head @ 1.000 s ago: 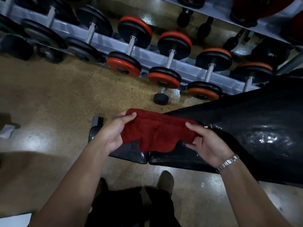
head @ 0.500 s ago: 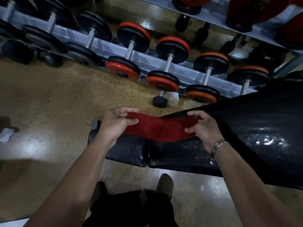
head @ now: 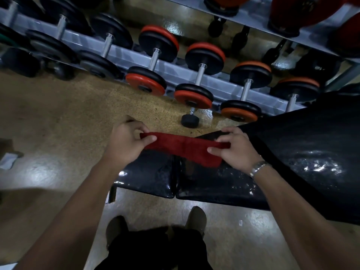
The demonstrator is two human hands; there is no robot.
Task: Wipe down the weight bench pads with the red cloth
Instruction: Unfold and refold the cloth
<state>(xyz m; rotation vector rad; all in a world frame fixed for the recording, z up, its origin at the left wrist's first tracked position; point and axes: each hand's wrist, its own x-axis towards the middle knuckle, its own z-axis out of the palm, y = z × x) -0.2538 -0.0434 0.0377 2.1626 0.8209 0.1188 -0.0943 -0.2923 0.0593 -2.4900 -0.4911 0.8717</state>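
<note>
Over the bench: a red terry cloth (head: pixel 187 148), folded to a narrow band, is stretched between 2 hands above the seam of 2 glossy black vinyl pads. The left hand (head: pixel 124 142) pinches the cloth's left end, fingers (head: pixel 139 127) curled on it, above the far edge of the short seat pad (head: pixel 152 178). The right hand (head: pixel 233 152), with a silver link bracelet (head: pixel 259 168) on its wrist, pinches the right end over the far left corner of the long back pad (head: pixel 311 152). I cannot tell whether the cloth touches the pads. A small black dumbbell (head: pixel 190 120) lies on the speckled tan floor (head: pixel 68 114), near the grey dumbbell rack (head: pixel 214 82).
</note>
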